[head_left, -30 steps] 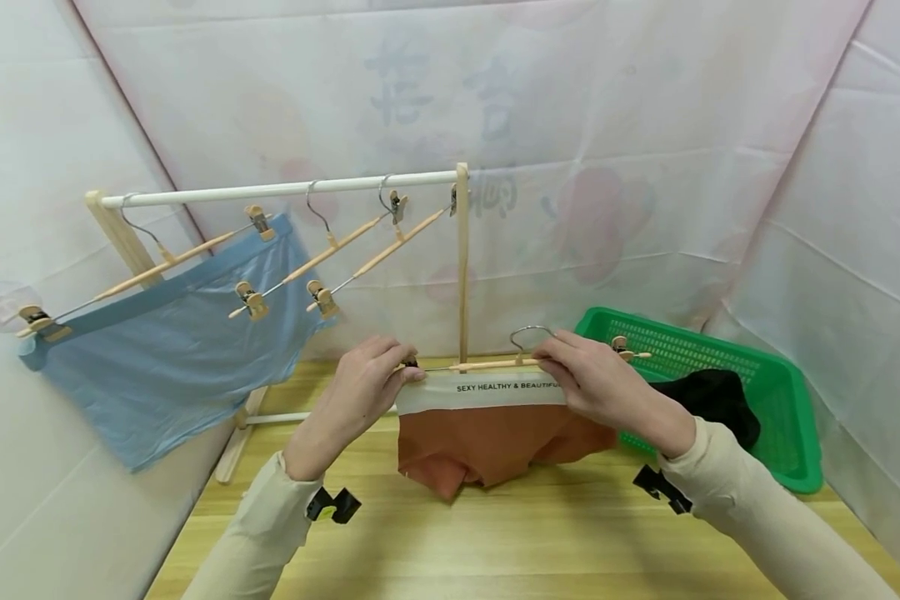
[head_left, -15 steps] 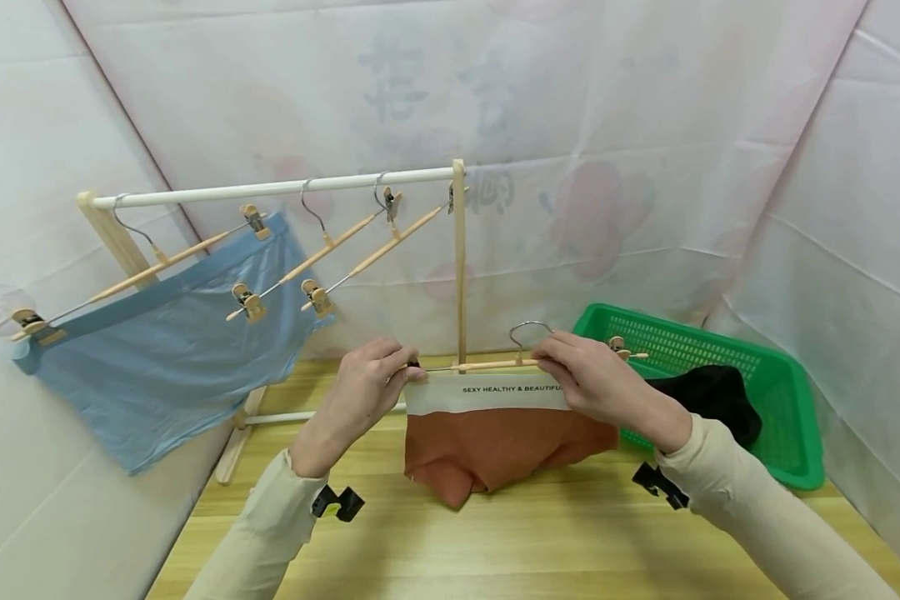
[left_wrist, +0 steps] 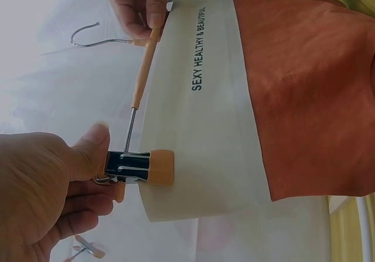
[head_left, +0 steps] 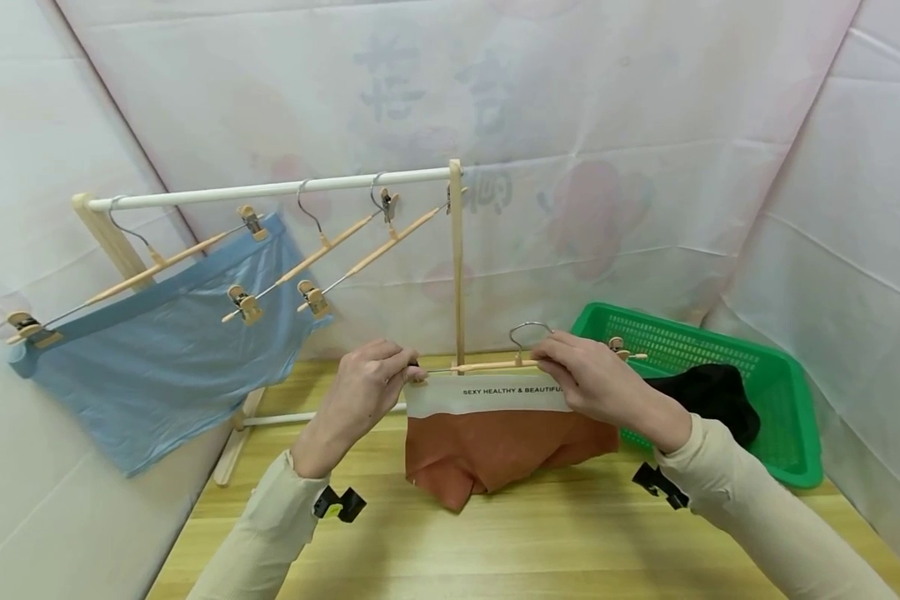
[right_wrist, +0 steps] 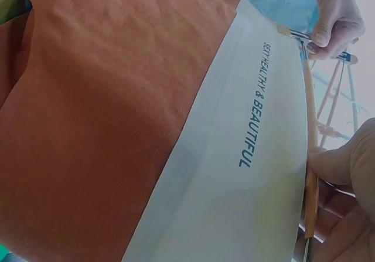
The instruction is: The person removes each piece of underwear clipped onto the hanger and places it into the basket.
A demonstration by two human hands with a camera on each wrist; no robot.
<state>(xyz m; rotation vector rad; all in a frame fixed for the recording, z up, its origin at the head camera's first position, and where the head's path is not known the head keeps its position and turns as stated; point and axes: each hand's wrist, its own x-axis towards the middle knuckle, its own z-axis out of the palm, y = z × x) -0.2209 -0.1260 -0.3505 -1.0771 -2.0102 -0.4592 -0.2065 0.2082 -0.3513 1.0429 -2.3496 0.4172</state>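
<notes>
Rust-brown underpants [head_left: 495, 446] with a pale lettered waistband [left_wrist: 199, 121] hang from a clip hanger [head_left: 487, 366] above the table. My left hand [head_left: 363, 387] holds the hanger's left clip [left_wrist: 140, 167], thumb on one side and fingers on the other; the clip's pad lies on the waistband. My right hand [head_left: 596, 375] pinches the wooden bar [right_wrist: 310, 127] right of the metal hook [head_left: 528, 327]. In the head view, the hanger's right clip [head_left: 617, 346] shows beyond the right hand. The left wrist view shows another clip at the waistband's far end, partly hidden.
On the left, a rack with a white rail [head_left: 270, 190] carries light blue underpants [head_left: 172, 358] on one hanger and two bare clip hangers [head_left: 322, 250]. At right on the wooden table [head_left: 450, 558], a green basket [head_left: 795, 400] contains a black cloth [head_left: 712, 400].
The underpants' left edge has shifted slightly right and their lower corner hangs a little lower. Both hands keep their grips on the hanger, nearly still. The head view has shifted slightly.
</notes>
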